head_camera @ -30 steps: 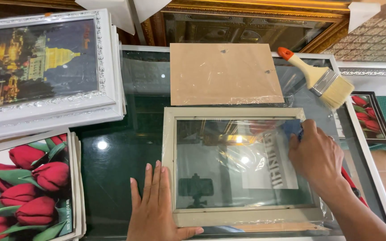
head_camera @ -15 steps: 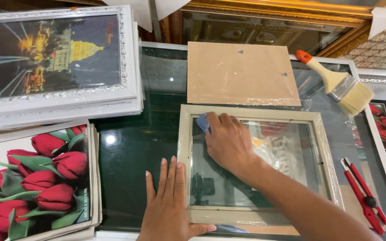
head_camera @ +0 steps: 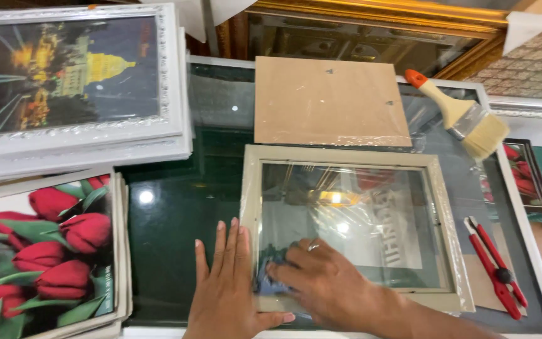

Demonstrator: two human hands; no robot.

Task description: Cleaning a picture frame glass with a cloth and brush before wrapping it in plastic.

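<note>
Two hands work on one picture frame [head_camera: 352,160], lower centre of the view, lying flat on the dark glass table [head_camera: 177,207]. Frame is near square, its glass pane [head_camera: 371,220] facing up, and its long edges run left-right across the picture. Right hand [head_camera: 330,285] sits on the pane's lower-left corner, fingers curled down onto a blue cloth [head_camera: 270,284], pressing it to the glass; most of the cloth is hidden under the palm. Rest of the pane lies up and to the right of that hand. Left hand [head_camera: 230,285] is flat and spread, holding nothing, palm on the table with fingertips touching the frame's left rail. Right hand is the nearer one to the pane. Brown backing board [head_camera: 327,100] lies just above the frame, touching or nearly so, can't tell. Paintbrush [head_camera: 462,116] sits upper right, red pliers [head_camera: 497,267] lower right, both well apart from the hands.
</note>
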